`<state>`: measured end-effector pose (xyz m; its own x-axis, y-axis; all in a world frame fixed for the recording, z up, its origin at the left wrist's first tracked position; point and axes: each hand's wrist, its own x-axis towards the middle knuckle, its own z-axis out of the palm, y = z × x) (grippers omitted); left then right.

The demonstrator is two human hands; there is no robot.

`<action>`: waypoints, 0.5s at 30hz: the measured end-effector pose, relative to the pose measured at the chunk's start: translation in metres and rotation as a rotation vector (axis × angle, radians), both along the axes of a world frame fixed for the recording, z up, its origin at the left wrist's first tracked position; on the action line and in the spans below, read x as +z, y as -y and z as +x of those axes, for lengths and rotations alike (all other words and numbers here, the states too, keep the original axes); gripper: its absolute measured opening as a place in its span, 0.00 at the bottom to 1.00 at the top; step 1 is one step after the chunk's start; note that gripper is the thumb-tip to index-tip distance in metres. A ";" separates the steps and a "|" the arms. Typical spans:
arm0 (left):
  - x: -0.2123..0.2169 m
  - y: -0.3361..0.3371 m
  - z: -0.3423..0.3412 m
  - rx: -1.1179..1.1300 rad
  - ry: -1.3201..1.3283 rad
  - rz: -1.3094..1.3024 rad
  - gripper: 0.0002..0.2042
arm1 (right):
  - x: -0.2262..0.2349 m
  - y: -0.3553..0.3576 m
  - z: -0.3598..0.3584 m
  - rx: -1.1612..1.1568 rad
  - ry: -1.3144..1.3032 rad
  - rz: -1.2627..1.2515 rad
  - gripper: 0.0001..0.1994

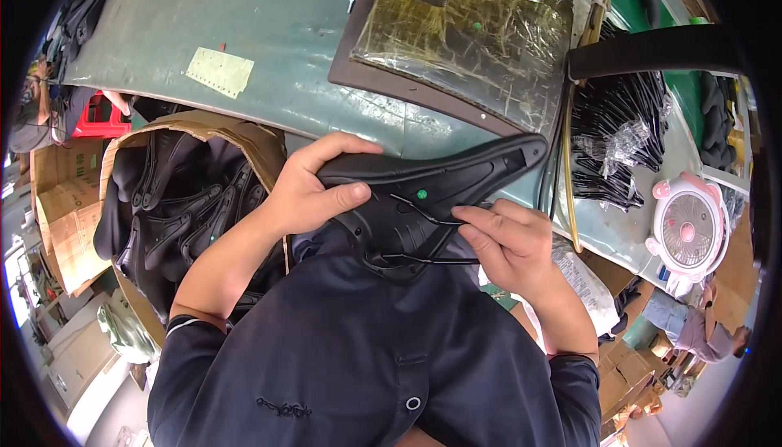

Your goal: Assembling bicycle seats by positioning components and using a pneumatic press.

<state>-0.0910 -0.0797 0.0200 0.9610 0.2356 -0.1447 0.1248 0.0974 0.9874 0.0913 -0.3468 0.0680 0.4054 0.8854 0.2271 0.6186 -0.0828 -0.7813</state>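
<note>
A black bicycle saddle (pixel 440 171) is held in front of my chest, its underside turned toward me and its narrow nose pointing up to the right. My left hand (pixel 316 190) grips the wide rear end, thumb on the underside and fingers over the far edge. A thin black saddle rail (pixel 423 212) is pinched between the thumb and fingers of my right hand (pixel 511 243). One part of the rail meets the underside near the wide end; whether its other end is seated is hard to see. A small green dot (pixel 422 194) marks the underside.
Left of me stands a cardboard box (pixel 273 141) full of black saddles (pixel 175 219). Ahead is a green worktable (pixel 285 31) with a tape-wrapped block (pixel 464 31). On the right lie bundled black rails (pixel 615 121) and a pink-and-white fan (pixel 691 225). Other people sit farther off.
</note>
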 end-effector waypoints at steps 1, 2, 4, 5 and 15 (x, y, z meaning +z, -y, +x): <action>-0.002 -0.001 0.000 -0.043 0.016 -0.033 0.24 | -0.001 -0.001 0.000 0.006 0.034 -0.004 0.13; -0.004 -0.005 0.001 -0.043 0.016 -0.033 0.24 | -0.001 -0.003 0.001 0.005 0.033 -0.004 0.13; -0.008 -0.009 -0.001 -0.123 0.038 -0.100 0.24 | 0.002 -0.006 0.001 0.058 0.101 0.017 0.13; -0.007 -0.010 -0.001 -0.124 0.037 -0.100 0.24 | 0.003 -0.007 0.001 0.057 0.100 0.017 0.13; 0.018 -0.015 0.019 -0.380 -0.071 -0.146 0.24 | 0.013 -0.039 0.002 0.283 0.263 0.161 0.13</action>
